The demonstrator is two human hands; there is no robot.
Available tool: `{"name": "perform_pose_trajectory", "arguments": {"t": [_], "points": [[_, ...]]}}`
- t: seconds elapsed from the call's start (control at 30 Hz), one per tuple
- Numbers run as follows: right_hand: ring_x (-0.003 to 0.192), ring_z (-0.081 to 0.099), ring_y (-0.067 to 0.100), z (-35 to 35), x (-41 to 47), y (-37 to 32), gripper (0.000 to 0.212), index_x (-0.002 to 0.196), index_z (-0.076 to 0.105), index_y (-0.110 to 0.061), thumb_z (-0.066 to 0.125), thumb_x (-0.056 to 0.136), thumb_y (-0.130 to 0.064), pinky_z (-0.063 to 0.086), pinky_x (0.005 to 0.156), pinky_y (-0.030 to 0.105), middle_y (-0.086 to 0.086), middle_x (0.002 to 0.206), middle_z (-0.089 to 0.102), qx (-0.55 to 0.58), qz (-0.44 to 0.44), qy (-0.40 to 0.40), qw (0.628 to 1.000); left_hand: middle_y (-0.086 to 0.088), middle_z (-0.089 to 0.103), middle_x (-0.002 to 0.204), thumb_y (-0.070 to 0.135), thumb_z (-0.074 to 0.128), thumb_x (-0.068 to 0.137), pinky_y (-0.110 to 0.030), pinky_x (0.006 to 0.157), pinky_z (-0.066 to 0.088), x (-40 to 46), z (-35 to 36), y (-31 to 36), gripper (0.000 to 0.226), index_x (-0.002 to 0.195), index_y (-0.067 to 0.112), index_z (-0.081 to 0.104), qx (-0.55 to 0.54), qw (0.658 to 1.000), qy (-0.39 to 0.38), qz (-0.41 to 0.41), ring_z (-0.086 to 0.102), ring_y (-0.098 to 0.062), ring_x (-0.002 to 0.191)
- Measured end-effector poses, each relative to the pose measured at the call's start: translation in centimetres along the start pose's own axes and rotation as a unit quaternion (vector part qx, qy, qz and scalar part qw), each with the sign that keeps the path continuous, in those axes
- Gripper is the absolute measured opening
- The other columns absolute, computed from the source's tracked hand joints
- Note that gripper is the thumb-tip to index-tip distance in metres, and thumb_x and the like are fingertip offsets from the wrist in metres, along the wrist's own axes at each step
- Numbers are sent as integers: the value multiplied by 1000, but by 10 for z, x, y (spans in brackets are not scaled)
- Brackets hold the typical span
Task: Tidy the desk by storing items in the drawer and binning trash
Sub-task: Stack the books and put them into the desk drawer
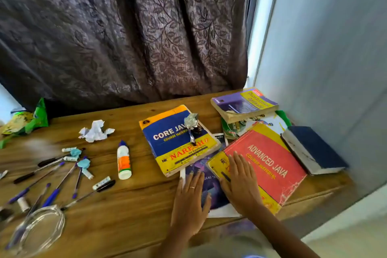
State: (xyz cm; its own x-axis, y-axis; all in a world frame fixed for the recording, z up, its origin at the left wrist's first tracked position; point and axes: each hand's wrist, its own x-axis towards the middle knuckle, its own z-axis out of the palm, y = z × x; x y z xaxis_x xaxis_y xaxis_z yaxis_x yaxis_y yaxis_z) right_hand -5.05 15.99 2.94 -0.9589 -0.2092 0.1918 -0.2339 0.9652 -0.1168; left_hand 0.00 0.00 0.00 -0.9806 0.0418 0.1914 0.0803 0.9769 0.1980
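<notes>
Cluttered wooden desk [136, 195], dark leaf-patterned curtain [125, 37] behind, pale wall [324, 48]

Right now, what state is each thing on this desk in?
Core Java book: closed, foil wrapper on top.
Advanced Java book: closed, right hand flat on it.
Purple magazine: under left hand.
Paper ball: crumpled.
Glue bottle: capped, lying down.
Navy book: closed.

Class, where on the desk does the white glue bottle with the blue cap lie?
In the head view, the white glue bottle with the blue cap lies left of the blue-and-yellow Core Java book, below the crumpled white paper.
</notes>
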Motion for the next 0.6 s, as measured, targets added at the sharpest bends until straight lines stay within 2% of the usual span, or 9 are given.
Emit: {"name": "perform_pose_trajectory", "arguments": {"t": [0.1, 0.17, 0.27, 0.43, 0.6], "points": [[125, 51, 32, 13, -3, -1, 78, 128, 55, -4, 6, 95, -56, 23, 107, 40, 16, 136, 52, 5, 30, -51, 998, 3, 51, 141, 51, 36, 89, -40, 105, 40, 0, 1, -3, 59, 137, 18, 47, -21, 1000, -20, -4, 49, -18, 128], [125, 51, 32, 16, -5, -5, 80, 127, 56, -4, 5, 95, -55, 21, 105, 40, 16, 135, 53, 0, 44, -52, 998, 2, 50, 141, 51, 34, 92, -34, 113, 25, -1, 2, -4, 58, 137, 17, 47, -30, 999, -13, 0, 48, -18, 129], [125, 51, 30, 12, -4, -6, 75, 128, 56, -6, 6, 97, -54, 20, 107, 38, 14, 134, 54, -2, 54, -67, 996, 1, 52, 140, 52, 19, 97, -30, 112, 7, -2, -1, -4, 62, 135, 15, 50, -53, 998, -39, -5, 48, -19, 129], [128, 49, 27, 10, -9, -7, 71, 133, 51, -9, 9, 97, -53, 9, 111, 34, 11, 138, 52, 6, 72, -91, 993, -1, 54, 137, 53, 33, 91, -29, 111, 7, -2, 2, -7, 60, 133, 15, 52, -88, 995, -40, 8, 50, -21, 128], [125, 52, 25, 6, -11, -14, 69, 130, 54, -11, 10, 97, -54, 25, 108, 36, 9, 134, 56, 16, 88, -82, 993, 0, 54, 137, 52, 41, 86, -29, 112, 7, -3, 3, -10, 61, 133, 15, 53, -110, 992, -56, 17, 49, -20, 128]]}}
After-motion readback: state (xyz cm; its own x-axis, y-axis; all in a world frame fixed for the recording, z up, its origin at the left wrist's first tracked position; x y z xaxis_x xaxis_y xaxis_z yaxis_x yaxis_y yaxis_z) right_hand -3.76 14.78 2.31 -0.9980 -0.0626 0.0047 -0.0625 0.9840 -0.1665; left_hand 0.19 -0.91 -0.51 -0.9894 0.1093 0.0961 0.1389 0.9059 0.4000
